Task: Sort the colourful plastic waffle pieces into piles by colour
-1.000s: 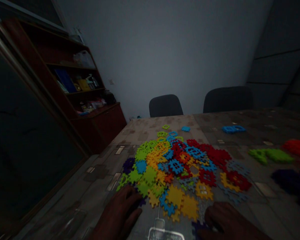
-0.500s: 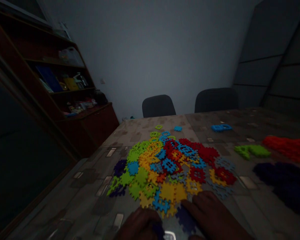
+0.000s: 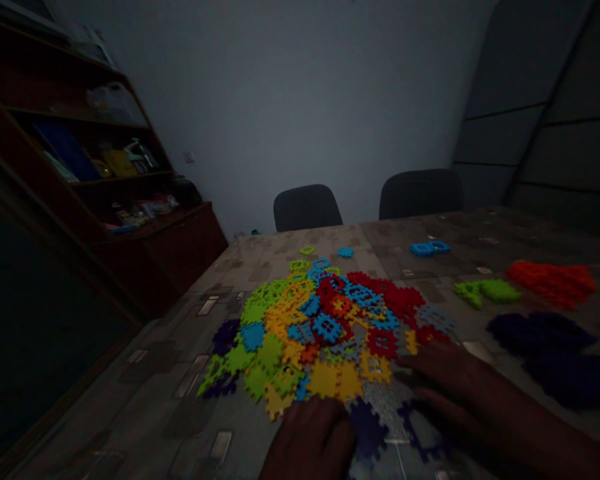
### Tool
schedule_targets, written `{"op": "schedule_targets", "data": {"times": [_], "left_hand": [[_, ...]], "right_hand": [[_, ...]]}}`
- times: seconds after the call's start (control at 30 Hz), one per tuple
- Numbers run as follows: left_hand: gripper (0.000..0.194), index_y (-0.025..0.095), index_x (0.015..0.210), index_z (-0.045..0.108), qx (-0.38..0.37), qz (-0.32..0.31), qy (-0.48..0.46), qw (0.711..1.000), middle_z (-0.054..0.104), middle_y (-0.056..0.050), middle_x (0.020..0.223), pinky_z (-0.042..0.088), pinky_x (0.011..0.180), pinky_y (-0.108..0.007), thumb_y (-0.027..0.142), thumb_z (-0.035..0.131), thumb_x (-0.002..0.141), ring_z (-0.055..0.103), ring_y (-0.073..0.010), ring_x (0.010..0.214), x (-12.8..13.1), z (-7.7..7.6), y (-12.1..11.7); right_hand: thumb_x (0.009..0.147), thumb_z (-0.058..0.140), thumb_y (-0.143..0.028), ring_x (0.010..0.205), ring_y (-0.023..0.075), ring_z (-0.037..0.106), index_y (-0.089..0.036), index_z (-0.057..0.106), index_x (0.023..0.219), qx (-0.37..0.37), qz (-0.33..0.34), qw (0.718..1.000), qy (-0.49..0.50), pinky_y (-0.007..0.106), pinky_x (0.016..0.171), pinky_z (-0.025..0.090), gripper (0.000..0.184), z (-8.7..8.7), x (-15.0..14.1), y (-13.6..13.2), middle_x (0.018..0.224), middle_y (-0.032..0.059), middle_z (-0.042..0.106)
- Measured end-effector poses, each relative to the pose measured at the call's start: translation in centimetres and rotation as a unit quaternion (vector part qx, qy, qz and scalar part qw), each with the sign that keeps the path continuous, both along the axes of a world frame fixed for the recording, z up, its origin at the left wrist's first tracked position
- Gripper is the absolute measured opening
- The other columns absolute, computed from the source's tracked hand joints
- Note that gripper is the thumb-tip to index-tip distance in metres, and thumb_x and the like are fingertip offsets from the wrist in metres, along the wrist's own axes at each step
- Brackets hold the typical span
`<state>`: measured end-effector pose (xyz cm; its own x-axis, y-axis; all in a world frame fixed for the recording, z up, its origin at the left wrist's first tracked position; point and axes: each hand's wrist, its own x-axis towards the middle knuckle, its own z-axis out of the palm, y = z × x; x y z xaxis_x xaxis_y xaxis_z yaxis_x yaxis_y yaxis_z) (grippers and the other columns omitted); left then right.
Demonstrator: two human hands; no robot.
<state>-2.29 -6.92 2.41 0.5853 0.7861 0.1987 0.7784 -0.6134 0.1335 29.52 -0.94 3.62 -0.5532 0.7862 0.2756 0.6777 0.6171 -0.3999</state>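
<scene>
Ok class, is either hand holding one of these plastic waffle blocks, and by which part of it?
Neither hand visibly grips a block. The left hand rests at the near edge of the plastic waffle blocks, the right hand lies open on their edge.

There is one left hand (image 3: 310, 440), one right hand (image 3: 455, 387), one table (image 3: 145, 380) and two chairs (image 3: 307, 208) (image 3: 420, 193). One heap of plastic pieces (image 3: 305, 333) holds too many to count. Four smaller piles lie apart: one red pile (image 3: 550, 283), one green pile (image 3: 485, 291), one blue pile (image 3: 429, 248), one dark purple pile (image 3: 540, 333). Two single pieces lie alone: one green piece (image 3: 307, 250), one blue piece (image 3: 345, 252).
</scene>
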Motion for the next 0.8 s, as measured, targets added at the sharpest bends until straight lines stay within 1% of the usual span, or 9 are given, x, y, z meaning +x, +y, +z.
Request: {"op": "schedule_targets", "data": {"times": [0.13, 0.23, 0.33, 0.4, 0.5, 0.57, 0.67, 0.73, 0.8], "left_hand": [[0.07, 0.026, 0.138, 0.048, 0.015, -0.042, 0.005, 0.999, 0.069, -0.005, 0.119, 0.048, 0.08, -0.038, 0.054, 0.087, 0.087, 0.067, -0.0264, 0.096, 1.3, -0.5, 1.5], [0.07, 0.024, 0.14, 0.047, -0.002, -0.065, 0.015, 0.998, 0.069, -0.006, 0.117, 0.047, 0.077, -0.039, 0.05, 0.087, 0.088, 0.066, -0.0278, 0.094, 2.3, -1.5, 2.3], [0.053, 0.026, 0.141, 0.048, -0.073, -0.11, -0.015, 0.991, 0.07, -0.007, 0.119, 0.048, 0.082, -0.038, 0.046, 0.074, 0.1, 0.067, -0.0271, 0.1, 2.6, -1.7, 2.7], [0.05, 0.03, 0.145, 0.044, -0.138, -0.156, -0.067, 0.976, 0.069, -0.005, 0.125, 0.048, 0.09, -0.036, 0.047, 0.067, 0.104, 0.067, -0.025, 0.107, 1.9, -0.8, 2.8], [0.066, 0.032, 0.154, 0.035, -0.19, -0.172, -0.16, 0.953, 0.06, -0.008, 0.145, 0.044, 0.107, -0.037, 0.049, 0.072, 0.101, 0.059, -0.0264, 0.126, -0.2, 2.0, 3.0], [0.051, 0.031, 0.147, 0.047, -0.196, -0.104, -0.194, 0.955, 0.058, -0.007, 0.146, 0.041, 0.112, -0.038, 0.042, 0.071, 0.103, 0.054, -0.0269, 0.132, -1.6, 4.0, 3.0], [0.022, 0.028, 0.119, 0.063, -0.198, -0.043, -0.201, 0.959, 0.067, -0.002, 0.124, 0.045, 0.1, -0.034, 0.029, 0.074, 0.1, 0.06, -0.0234, 0.118, -2.7, 5.5, 2.9], [0.031, 0.027, 0.113, 0.063, -0.176, -0.056, -0.143, 0.972, 0.067, -0.001, 0.114, 0.046, 0.089, -0.032, 0.031, 0.085, 0.091, 0.063, -0.0231, 0.106, -2.6, 4.8, 2.5], [0.038, 0.026, 0.111, 0.063, -0.117, -0.086, -0.06, 0.988, 0.068, -0.001, 0.107, 0.044, 0.076, -0.031, 0.035, 0.09, 0.086, 0.063, -0.0224, 0.094, -2.2, 3.0, 2.0]], "right_hand": [[0.09, 0.077, -0.039, 0.137, 0.0368, 0.059, -0.038, 0.061, 0.147, -0.075, 0.018, 0.997, -0.032, 0.053, 0.109, 0.054, 0.059, 0.3, 0.7, -0.7, 0.151, 0.0078, 0.063], [0.078, 0.089, -0.032, 0.14, 0.0379, 0.055, -0.04, 0.054, 0.152, -0.136, 0.061, 0.987, -0.054, 0.054, 0.112, 0.05, 0.082, -0.1, 0.4, -1.3, 0.154, 0.0079, 0.06], [0.071, 0.09, -0.02, 0.139, 0.0365, 0.054, -0.042, 0.049, 0.156, -0.13, 0.08, 0.987, -0.048, 0.053, 0.113, 0.047, 0.097, -0.8, 0.2, -1.6, 0.153, 0.0061, 0.059], [0.07, 0.087, -0.014, 0.138, 0.0357, 0.055, -0.042, 0.047, 0.157, -0.106, 0.089, 0.99, -0.033, 0.051, 0.112, 0.048, 0.099, -1.4, 0.5, -1.6, 0.152, 0.0058, 0.06], [0.071, 0.086, -0.014, 0.138, 0.037, 0.056, -0.043, 0.047, 0.157, -0.077, 0.088, 0.993, -0.025, 0.05, 0.109, 0.051, 0.098, -2.2, 1.5, -1.5, 0.154, 0.0054, 0.059], [0.072, 0.086, -0.018, 0.139, 0.0372, 0.055, -0.044, 0.047, 0.156, -0.074, 0.084, 0.993, -0.039, 0.05, 0.108, 0.052, 0.096, -2.3, 2.2, -1.4, 0.155, 0.0046, 0.058], [0.072, 0.089, -0.024, 0.131, 0.0355, 0.062, -0.044, 0.051, 0.154, -0.06, 0.091, 0.993, -0.045, 0.047, 0.102, 0.056, 0.092, -1.5, 2.4, -1.2, 0.149, 0.0043, 0.063], [0.073, 0.091, -0.028, 0.124, 0.0336, 0.065, -0.042, 0.051, 0.153, -0.041, 0.103, 0.993, -0.045, 0.043, 0.096, 0.058, 0.09, -0.5, 1.6, -1.0, 0.144, 0.0049, 0.066], [0.074, 0.092, -0.034, 0.118, 0.0313, 0.066, -0.038, 0.05, 0.152, -0.014, 0.137, 0.989, -0.046, 0.04, 0.092, 0.057, 0.089, -0.1, -0.1, -0.8, 0.139, 0.006, 0.068]]}}
